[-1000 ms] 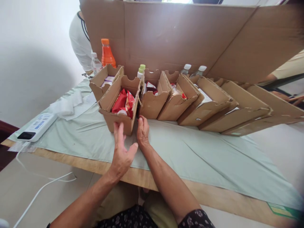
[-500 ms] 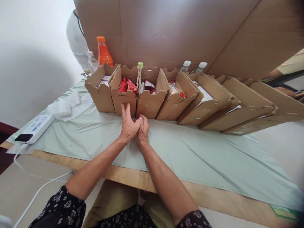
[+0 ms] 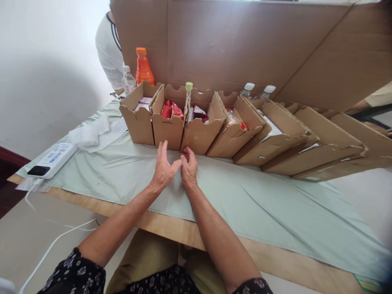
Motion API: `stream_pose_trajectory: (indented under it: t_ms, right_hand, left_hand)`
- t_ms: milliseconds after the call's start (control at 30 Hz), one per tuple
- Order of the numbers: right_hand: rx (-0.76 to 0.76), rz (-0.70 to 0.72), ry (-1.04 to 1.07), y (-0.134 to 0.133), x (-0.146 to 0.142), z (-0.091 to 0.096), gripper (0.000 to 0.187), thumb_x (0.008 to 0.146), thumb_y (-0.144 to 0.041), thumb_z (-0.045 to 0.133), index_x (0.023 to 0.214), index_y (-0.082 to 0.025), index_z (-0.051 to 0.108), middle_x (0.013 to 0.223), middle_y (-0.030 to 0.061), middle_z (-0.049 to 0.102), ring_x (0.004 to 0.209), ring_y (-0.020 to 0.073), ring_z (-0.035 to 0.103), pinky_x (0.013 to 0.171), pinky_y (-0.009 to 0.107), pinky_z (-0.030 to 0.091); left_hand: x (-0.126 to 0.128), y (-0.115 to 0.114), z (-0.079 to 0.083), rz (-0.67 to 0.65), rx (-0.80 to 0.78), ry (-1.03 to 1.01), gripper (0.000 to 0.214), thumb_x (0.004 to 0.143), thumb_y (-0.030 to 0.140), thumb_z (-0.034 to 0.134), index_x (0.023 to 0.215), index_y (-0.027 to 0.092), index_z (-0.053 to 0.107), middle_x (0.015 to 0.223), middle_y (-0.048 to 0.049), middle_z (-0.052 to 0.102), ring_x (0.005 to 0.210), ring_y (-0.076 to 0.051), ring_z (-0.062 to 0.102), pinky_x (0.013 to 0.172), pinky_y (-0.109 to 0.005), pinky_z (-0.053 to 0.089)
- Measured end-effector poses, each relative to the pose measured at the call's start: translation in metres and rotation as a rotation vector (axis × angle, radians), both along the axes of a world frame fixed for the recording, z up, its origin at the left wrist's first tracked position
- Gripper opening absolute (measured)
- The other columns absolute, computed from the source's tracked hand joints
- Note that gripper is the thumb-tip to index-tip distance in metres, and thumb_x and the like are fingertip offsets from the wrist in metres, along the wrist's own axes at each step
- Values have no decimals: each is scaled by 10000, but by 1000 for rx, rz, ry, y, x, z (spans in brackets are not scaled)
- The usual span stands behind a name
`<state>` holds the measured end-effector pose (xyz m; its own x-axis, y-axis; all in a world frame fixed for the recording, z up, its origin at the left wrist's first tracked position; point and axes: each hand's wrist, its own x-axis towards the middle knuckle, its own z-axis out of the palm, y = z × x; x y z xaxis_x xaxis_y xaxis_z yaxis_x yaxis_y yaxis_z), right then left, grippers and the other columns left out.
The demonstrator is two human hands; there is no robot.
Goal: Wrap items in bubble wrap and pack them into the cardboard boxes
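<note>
My left hand (image 3: pixel 163 169) is open just above the cloth, its fingers stretched toward a cardboard box (image 3: pixel 169 132) with red snack packets (image 3: pixel 172 110) inside. Beside it is my right hand (image 3: pixel 189 167), fingers loosely bent and a little apart, with nothing visible in it. The left thumb reaches close to the right hand; whether they touch I cannot tell. In front of my right hand stands another cardboard box (image 3: pixel 199 136) holding dark red and white packets (image 3: pixel 199 113).
The boxes form a row; those at the right lean, including one box (image 3: pixel 266 143) with a white item. Behind are an orange bottle (image 3: pixel 143 71) and clear bottles (image 3: pixel 128 81). A white power strip (image 3: pixel 55 160) and bubble wrap (image 3: pixel 88 132) lie left. A person's white sleeve (image 3: pixel 108 51) shows behind the cardboard panel (image 3: pixel 220 45).
My hands have drawn slightly back from the boxes, and the gap between the left thumb and right hand looks wider. The whole view has shifted, so the boxes appear further right.
</note>
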<state>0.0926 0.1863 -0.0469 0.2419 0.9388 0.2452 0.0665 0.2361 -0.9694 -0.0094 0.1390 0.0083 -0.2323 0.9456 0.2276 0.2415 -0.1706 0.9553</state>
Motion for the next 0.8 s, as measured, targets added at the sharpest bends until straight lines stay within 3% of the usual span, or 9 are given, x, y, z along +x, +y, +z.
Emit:
stream_pose_trajectory:
  t_ms: [133,300,367,467,533,633,700,800]
  right_hand:
    - [2,15,-10,0,0,2,514,815,-387,587,1283,-178,633,1280,138,712,1041,224,701,994,430,555]
    - [32,42,-58,-19,-2,21,381,864,-408,542,1134,-177,679,1100,125,759,1000,234,703,961,434,566]
    - [65,85,-85,-26,-11,42,349,875,-391,543,1121,-189,687,1066,109,766,998,229,707,940,408,571]
    - [157,247,-237,-24,-39,86,462,892,-326,535,1330,-218,632,1038,61,767,920,196,703,879,352,572]
    - [220,336,-441,-10,-62,119,597,901,-269,507,1497,-235,518,979,36,762,825,189,684,871,361,563]
    - [221,350,-754,19,-93,158,716,881,-217,507,1590,-219,415,873,32,750,792,221,671,920,419,544]
    - [172,316,-880,36,-105,172,689,872,-201,511,1559,-182,456,876,60,748,854,254,687,949,454,533]
    - [172,260,-897,50,-112,178,552,900,-198,487,1446,-158,552,956,103,745,954,288,696,982,503,517]
  left_hand:
    - [-24,-19,-6,59,-12,-65,853,766,269,712,1562,249,405,1722,-162,281,1588,-384,317,1221,-586,402]
    - [-42,-19,-10,208,-64,-219,802,777,253,685,1534,206,423,1681,-189,360,1557,-371,384,1237,-567,387]
    - [-47,-16,-10,260,-40,-256,766,809,261,668,1532,217,421,1663,-172,397,1555,-354,394,1247,-549,380]
    - [-53,-14,-9,331,12,-248,722,839,273,668,1520,240,431,1623,-146,461,1564,-327,385,1276,-530,339]
    - [-56,-15,-7,373,28,-257,686,862,283,650,1511,242,432,1620,-142,467,1567,-313,380,1279,-519,333]
    - [-59,-14,-5,437,53,-291,627,898,303,605,1497,236,434,1622,-146,463,1551,-297,403,1267,-495,348]
    - [-63,-13,-4,491,79,-312,600,906,310,587,1484,230,446,1615,-151,469,1535,-291,425,1260,-477,353]
    - [-71,-13,-3,563,115,-344,582,914,314,553,1479,222,447,1636,-155,439,1527,-286,432,1253,-461,354]
